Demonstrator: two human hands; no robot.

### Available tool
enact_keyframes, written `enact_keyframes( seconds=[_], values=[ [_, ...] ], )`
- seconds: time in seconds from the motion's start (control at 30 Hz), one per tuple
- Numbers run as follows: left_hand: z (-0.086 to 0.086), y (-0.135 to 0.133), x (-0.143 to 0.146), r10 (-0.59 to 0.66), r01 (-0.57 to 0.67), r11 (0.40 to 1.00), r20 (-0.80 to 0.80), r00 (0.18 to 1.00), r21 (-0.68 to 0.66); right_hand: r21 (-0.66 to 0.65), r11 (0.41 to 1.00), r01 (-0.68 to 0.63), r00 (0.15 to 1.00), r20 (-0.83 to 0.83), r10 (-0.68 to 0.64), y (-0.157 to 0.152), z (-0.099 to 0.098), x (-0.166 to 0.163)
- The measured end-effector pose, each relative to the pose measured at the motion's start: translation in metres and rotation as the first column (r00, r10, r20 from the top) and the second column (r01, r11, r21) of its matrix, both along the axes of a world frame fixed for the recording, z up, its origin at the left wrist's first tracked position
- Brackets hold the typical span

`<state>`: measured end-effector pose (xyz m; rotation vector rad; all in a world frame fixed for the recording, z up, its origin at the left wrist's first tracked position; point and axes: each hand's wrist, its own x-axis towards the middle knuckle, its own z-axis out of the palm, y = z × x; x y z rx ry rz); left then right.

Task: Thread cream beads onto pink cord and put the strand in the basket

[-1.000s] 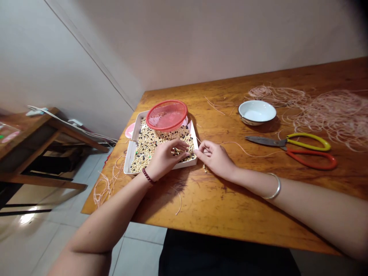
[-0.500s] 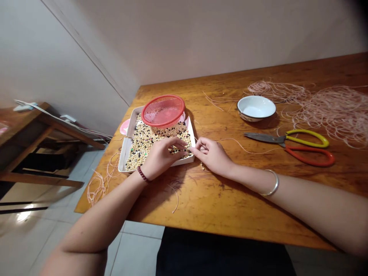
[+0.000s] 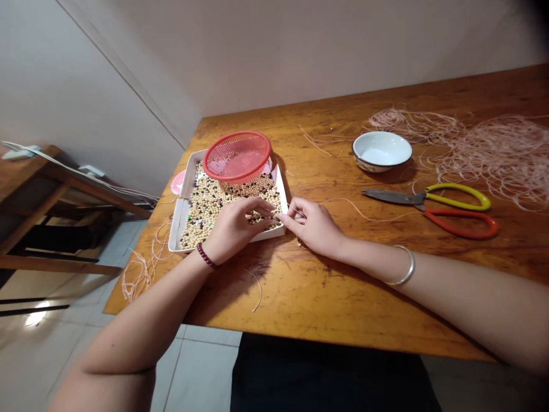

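My left hand (image 3: 237, 223) is over the front right part of a white tray (image 3: 174, 236) of small cream and dark beads (image 3: 206, 209). Its thumb and fingers curve towards each other in a pinch; whatever is between the tips is too small to make out. Just beyond the tray's right side, my right hand (image 3: 315, 226) is closed, thumb against index finger, on a thin pink cord (image 3: 358, 209) that trails off towards the scissors. A few beads (image 3: 301, 244) show beneath this hand, on the table. The two hands' fingertips nearly meet.
A red mesh basket (image 3: 238, 157) stands in the tray's back part. To the right are a white enamel bowl (image 3: 381, 150), scissors (image 3: 461, 223) with yellow and red handles, and a tangle of pink cord (image 3: 493, 151). More cord (image 3: 137, 274) lies at the table's left edge.
The whole view has shifted slightly, so things appear a little higher and further left. Both hands keep nearly the same pose at the tray's front right corner.
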<state>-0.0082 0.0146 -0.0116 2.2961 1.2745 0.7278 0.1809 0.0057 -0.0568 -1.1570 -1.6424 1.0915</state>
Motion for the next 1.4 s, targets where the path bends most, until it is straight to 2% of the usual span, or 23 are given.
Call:
enact_keyframes(
  seconds=[0.53, 0.8, 1.07, 1.4],
  values=[
    [0.0003, 0.0004, 0.0021, 0.018, -0.017, 0.999, -0.026, 1.0, 0.034, -0.003, 1.0, 0.017, 0.999, -0.042, -0.018, 0.002, 0.0011, 0.0026],
    [0.0032, -0.0019, 0.0048, 0.072, -0.063, 0.991, -0.076, 0.995, 0.122, 0.009, 1.0, 0.008, 0.998, -0.064, -0.007, 0.0037, 0.0026, 0.0039],
    [0.0017, -0.0024, 0.0045, 0.052, -0.043, 0.99, -0.065, 0.997, 0.133, -0.005, 1.0, 0.009, 1.0, 0.012, -0.009, 0.0041, 0.0024, 0.0042],
    [0.0057, -0.0072, 0.0086, 0.063, -0.064, 0.997, 0.031, 0.998, 0.034, -0.007, 0.999, 0.034, 0.998, -0.053, -0.035, 0.0037, 0.0049, 0.0023]
  ],
)
